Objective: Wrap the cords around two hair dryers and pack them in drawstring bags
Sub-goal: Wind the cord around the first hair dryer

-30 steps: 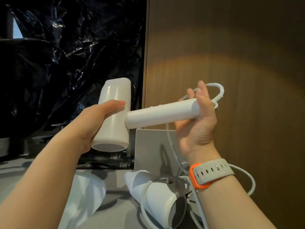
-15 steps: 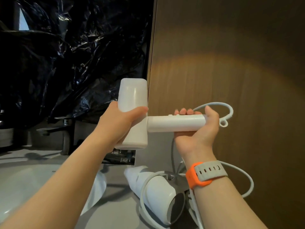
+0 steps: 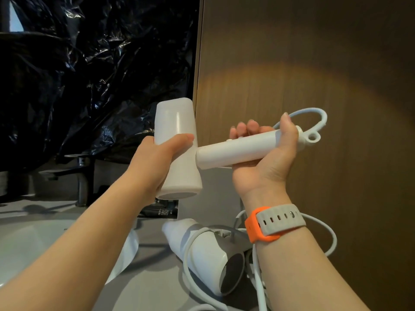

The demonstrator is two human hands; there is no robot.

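I hold a white hair dryer [image 3: 179,140] up in front of me. My left hand [image 3: 157,162] grips its barrel, thumb across the front. My right hand [image 3: 267,158] is curled round the handle, which points right. Its white cord [image 3: 314,117] loops out past the handle's end and hangs down behind my right wrist. A second white hair dryer [image 3: 202,250] lies on the grey counter [image 3: 152,286] below, nozzle pointing up-left, dark rear grille toward me, with its cord lying loosely around it. No drawstring bag is in view.
A white basin [image 3: 29,245] sits in the counter at lower left, with a dark tap [image 3: 83,176] behind it. Crumpled black plastic sheet [image 3: 89,70] covers the wall at the left. A brown wood panel [image 3: 314,75] stands close on the right. A white box [image 3: 213,198] stands behind the lying dryer.
The held dryer has shifted right and its handle end has tilted up. My left hand went from resting flat against the barrel to gripping it. The cord loop swung out to the right.
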